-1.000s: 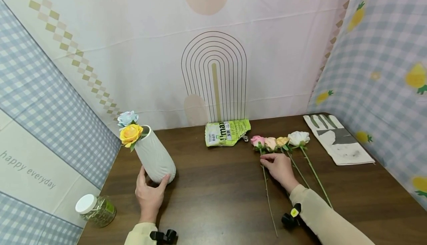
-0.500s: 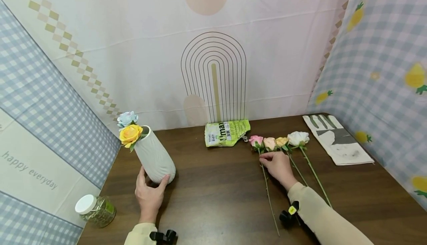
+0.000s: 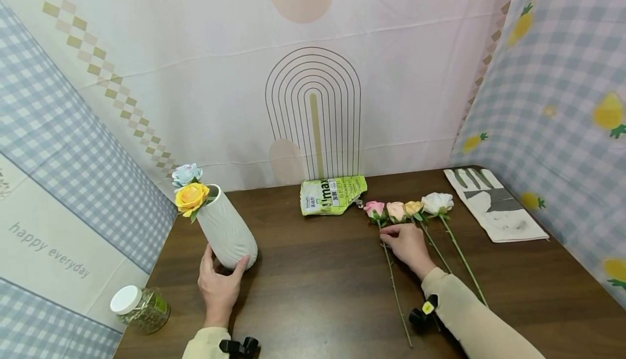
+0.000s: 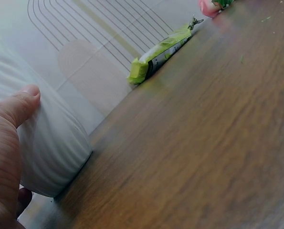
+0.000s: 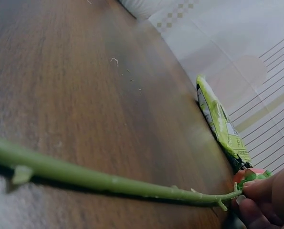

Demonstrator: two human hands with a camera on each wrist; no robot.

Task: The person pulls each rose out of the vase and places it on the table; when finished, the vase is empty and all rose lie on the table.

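Observation:
My left hand (image 3: pixel 219 285) grips the lower part of a white ribbed vase (image 3: pixel 226 231), thumb on its near side. The vase holds a yellow rose (image 3: pixel 192 198) and a light blue rose (image 3: pixel 186 174), both leaning out over the left of its rim. On the right, my right hand (image 3: pixel 408 245) pinches the stem of a pink rose (image 3: pixel 374 210) just below the bloom; the long green stem (image 5: pixel 103 183) runs toward me along the table. Beside it lie a peach rose (image 3: pixel 396 211), a small yellow-orange rose (image 3: pixel 413 207) and a white rose (image 3: pixel 437 203).
A green-and-white snack pouch (image 3: pixel 333 195) lies at the back by the curtain. A folded printed cloth (image 3: pixel 496 207) is at the back right. Near the left edge stands a clear jar with a white lid (image 3: pixel 141 308). Fabric curtains border the brown table (image 3: pixel 313 294).
The pink rose's bloom has shifted slightly left and its stem end slightly right, with my right hand pinching it. My left hand and the vase have stayed put.

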